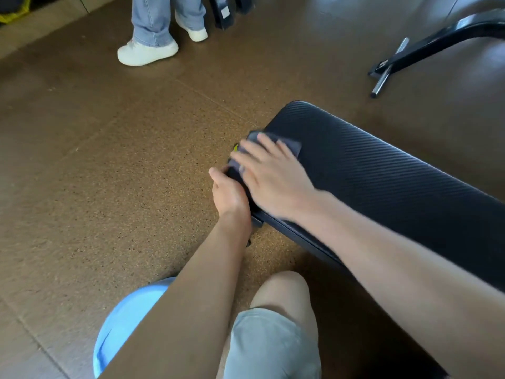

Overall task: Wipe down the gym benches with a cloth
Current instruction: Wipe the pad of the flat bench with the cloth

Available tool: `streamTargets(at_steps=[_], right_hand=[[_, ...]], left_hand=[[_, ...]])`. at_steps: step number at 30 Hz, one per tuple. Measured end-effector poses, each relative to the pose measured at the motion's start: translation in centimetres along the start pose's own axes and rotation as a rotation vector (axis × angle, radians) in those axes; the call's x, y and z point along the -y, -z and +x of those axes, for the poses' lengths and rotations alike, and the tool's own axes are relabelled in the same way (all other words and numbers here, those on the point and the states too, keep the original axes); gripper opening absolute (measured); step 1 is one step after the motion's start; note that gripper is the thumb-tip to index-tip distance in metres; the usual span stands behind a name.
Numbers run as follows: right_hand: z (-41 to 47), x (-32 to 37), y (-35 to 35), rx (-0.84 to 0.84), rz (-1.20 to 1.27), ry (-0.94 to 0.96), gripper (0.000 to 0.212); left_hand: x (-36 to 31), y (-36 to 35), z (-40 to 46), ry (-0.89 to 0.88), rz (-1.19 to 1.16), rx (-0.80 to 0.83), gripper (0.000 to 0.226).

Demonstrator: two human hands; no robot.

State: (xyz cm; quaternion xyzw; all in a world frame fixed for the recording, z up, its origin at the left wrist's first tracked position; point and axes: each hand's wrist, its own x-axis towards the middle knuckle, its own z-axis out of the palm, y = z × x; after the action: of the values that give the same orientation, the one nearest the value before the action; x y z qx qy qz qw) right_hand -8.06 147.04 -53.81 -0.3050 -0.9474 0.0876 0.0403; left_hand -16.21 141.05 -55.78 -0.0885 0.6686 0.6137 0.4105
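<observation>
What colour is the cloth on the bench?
Dark grey cloth; head view shows it, under the right hand.

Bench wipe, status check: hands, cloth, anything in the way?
Right hand flat, pressing grey cloth on black bench pad. Left hand gripping the pad's edge. Nothing blocking the pad; blue basin on the floor.

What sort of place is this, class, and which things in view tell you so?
Most likely a gym. A padded black bench is being wiped with a grey cloth, a black equipment frame stands on the speckled rubber-like floor.
</observation>
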Motion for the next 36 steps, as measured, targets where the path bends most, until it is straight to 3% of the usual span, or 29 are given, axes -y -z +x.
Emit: streamTargets(at_steps=[4,10,14,19,25,30,33,36], right_hand=[[-4.3,0.6,0.1,0.069,0.025,0.090,0.062],[1.5,-2.7,0.6,0.101,-0.082,0.108,0.049],[6.2,-4.7,1.0,0.106,-0.090,-0.050,0.047],[6.4,-8.8,1.9,0.029,-0.075,-0.222,0.048],[0.4,-13.8,3.6,0.039,0.072,-0.591,0.050],[-5.6,-14.3,3.2,-0.006,0.007,-0.773,0.053],[-3.5,-12.8,2.6,-0.041,-0.013,-0.806,0.054],[-0.1,-10.1,1.8,-0.022,0.032,-0.695,0.056]], left_hand=[[0.1,0.2,-0.1,0.041,0.012,0.015,0.063],[0.1,-0.3,-0.5,-0.050,0.019,-0.024,0.063],[-0.2,-1.2,-1.3,-0.211,0.126,-0.142,0.050],[-0.5,-1.5,-0.7,-0.254,0.235,-0.215,0.047],[-0.3,-1.7,-0.8,-0.222,0.233,-0.226,0.055],[-0.2,-1.4,-0.7,-0.205,0.222,-0.170,0.058],[-0.5,-1.3,-0.9,-0.187,0.229,-0.131,0.056],[-0.8,-0.9,-0.9,-0.156,0.265,-0.078,0.055]])
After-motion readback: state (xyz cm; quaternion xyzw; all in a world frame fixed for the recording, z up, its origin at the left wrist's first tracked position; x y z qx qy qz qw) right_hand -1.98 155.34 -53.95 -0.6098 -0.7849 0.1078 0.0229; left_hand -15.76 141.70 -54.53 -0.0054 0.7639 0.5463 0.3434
